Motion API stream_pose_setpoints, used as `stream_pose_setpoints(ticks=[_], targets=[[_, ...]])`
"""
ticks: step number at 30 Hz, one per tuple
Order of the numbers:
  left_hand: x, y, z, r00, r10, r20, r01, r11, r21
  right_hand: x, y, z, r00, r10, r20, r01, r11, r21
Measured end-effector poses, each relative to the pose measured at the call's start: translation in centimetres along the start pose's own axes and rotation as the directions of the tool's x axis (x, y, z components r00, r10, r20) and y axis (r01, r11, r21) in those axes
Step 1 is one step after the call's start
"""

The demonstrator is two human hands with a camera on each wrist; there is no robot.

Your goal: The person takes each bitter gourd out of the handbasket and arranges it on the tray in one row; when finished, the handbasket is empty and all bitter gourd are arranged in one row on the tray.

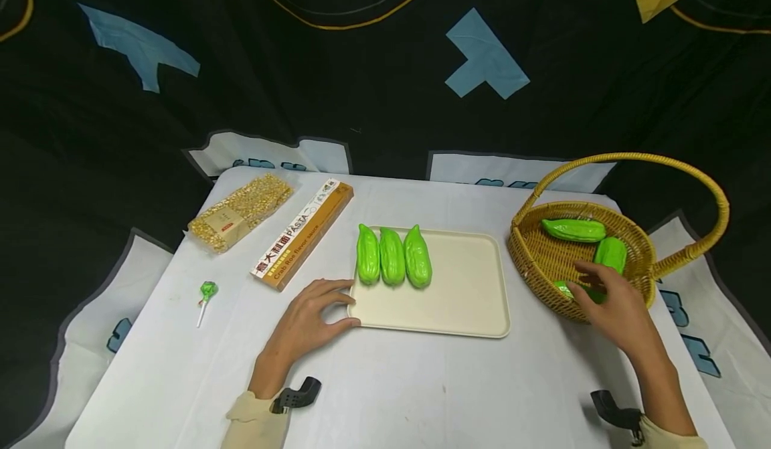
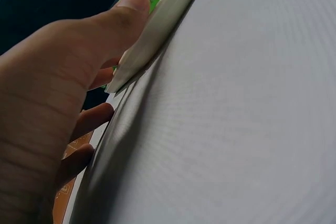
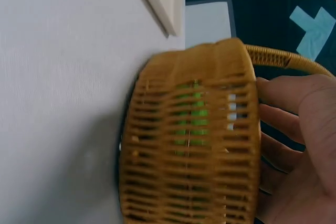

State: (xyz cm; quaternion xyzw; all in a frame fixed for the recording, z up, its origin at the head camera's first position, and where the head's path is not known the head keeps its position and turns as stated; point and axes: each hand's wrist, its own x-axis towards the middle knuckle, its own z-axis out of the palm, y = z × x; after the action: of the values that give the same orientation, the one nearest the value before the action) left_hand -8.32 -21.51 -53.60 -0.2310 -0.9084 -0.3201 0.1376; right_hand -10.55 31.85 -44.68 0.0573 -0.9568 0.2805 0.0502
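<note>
Three glossy green bitter melons lie side by side on the left part of a cream tray. My left hand grips the tray's near left corner, thumb at the front rim and fingers along the left side. In the left wrist view, the thumb rests on the tray's rim. On the right, my right hand reaches over the near rim of a wicker basket, fingers spread above a partly hidden bitter melon. Two more bitter melons lie farther back in the basket.
Left of the tray are a pasta box, a bag of yellow kernels and a green lollipop. The basket's tall handle arches above its opening. A dark curtain hangs behind the white table.
</note>
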Motion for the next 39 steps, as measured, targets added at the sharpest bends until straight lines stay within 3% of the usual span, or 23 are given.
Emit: stream_pose_setpoints(ticks=[10,19,31,39], targets=[[0.0,0.0,0.0,1.0,-0.003,0.009,0.003,1.0,-0.004,0.7,1.7,-0.9,0.994,-0.014,0.11,0.017,1.0,-0.019],[0.0,-0.2,0.1,1.0,0.009,-0.008,-0.009,1.0,0.003,2.1,3.0,-1.7,0.959,0.022,0.282,-0.011,0.999,-0.041],[-0.1,0.1,0.0,1.0,-0.011,0.011,0.011,1.0,-0.004,3.1,3.6,-1.9,0.929,0.046,0.367,-0.019,0.997,-0.076],[0.0,0.0,-0.1,1.0,-0.016,0.013,0.016,1.0,-0.003,3.5,3.7,-1.8,0.925,0.039,0.379,-0.008,0.997,-0.083]])
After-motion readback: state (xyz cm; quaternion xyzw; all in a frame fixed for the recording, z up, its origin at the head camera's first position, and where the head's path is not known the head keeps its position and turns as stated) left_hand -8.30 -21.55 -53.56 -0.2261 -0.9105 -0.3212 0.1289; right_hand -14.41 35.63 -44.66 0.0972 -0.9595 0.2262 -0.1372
